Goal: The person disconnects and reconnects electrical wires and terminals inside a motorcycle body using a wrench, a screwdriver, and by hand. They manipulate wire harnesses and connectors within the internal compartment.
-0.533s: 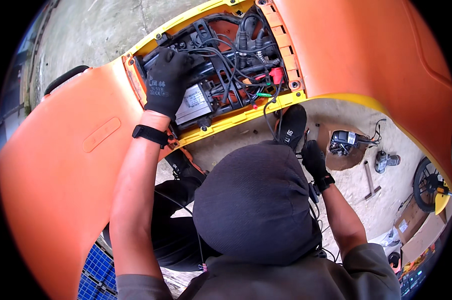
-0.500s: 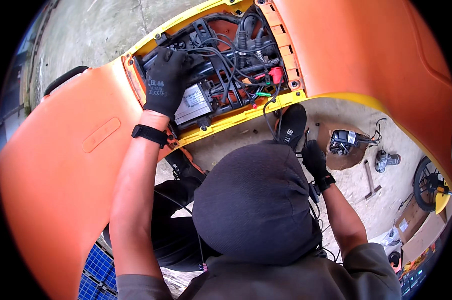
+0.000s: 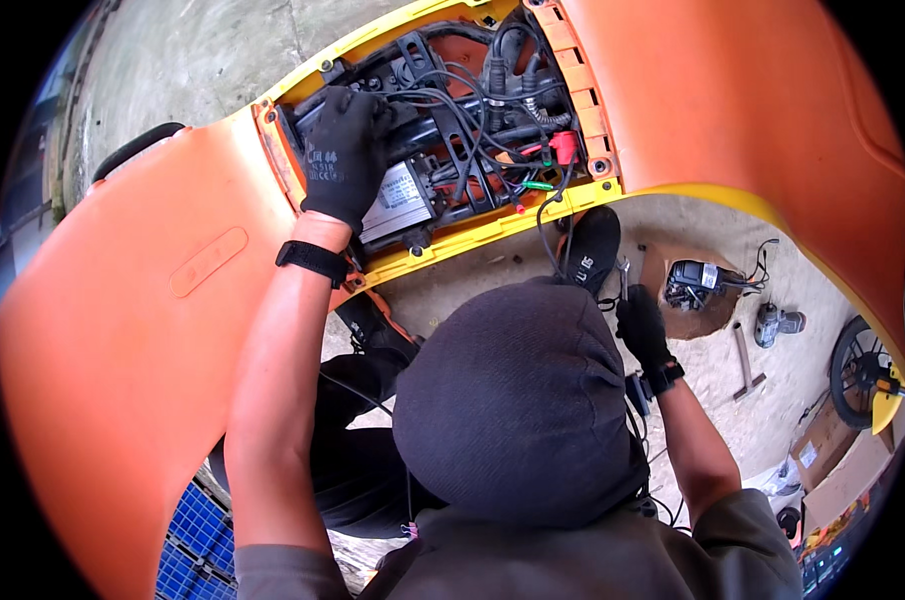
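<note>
My left hand (image 3: 345,158), in a black glove, reaches into the open compartment of an orange body shell (image 3: 133,300). Its fingers are curled down near the far left of the bay, and whatever they grip is hidden under the hand. Close beside it sits a silver finned metal box (image 3: 398,203) with a label, and black cables (image 3: 463,130) run to its right. Low on the right, my gloved right hand (image 3: 641,325) is closed around a slim metal wrench (image 3: 625,276), its head pointing up, away from the shell.
A yellow frame (image 3: 413,262) edges the bay. On the concrete floor at right are a black wired unit (image 3: 695,280) on cardboard, a drill (image 3: 770,325), a hammer (image 3: 745,368) and a wheel (image 3: 851,372). Blue crates (image 3: 198,528) lie lower left. A dark hood (image 3: 518,400) covers the middle.
The view has shifted slightly, moving the shell a little right. My right hand has turned, and the wrench now shows more plainly above it. My left hand stays at the same spot in the bay.
</note>
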The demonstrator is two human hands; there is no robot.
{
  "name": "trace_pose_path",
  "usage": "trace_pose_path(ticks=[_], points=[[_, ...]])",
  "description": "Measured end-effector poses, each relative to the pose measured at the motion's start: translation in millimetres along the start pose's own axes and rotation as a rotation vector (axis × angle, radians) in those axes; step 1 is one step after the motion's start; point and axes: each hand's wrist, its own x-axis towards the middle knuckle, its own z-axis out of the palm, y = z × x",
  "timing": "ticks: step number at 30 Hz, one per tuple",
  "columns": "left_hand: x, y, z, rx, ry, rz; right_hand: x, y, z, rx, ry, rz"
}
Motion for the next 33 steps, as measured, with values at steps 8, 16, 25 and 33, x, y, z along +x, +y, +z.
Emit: trace_pose_path(ticks=[8,16,25,33], points=[[-0.5,-4.5,-6.6,-0.085,0.023,-0.040,6.0,-65.3,-181.6,0.432,-0.149,0.426],[-19.8,-4.0,-11.1,-0.118,0.097,-0.117,138.1,-191.1,-258.4,0.400,0.008,-0.021],[-24.5,3.5,5.5,-0.100,0.187,-0.346,311.4,-261.3,-232.7,-0.024,-0.015,-0.729],[-20.1,11.0,6.6,-0.037,0.153,-0.469,356.0,-319.7,-226.0,-0.283,-0.226,-0.794]])
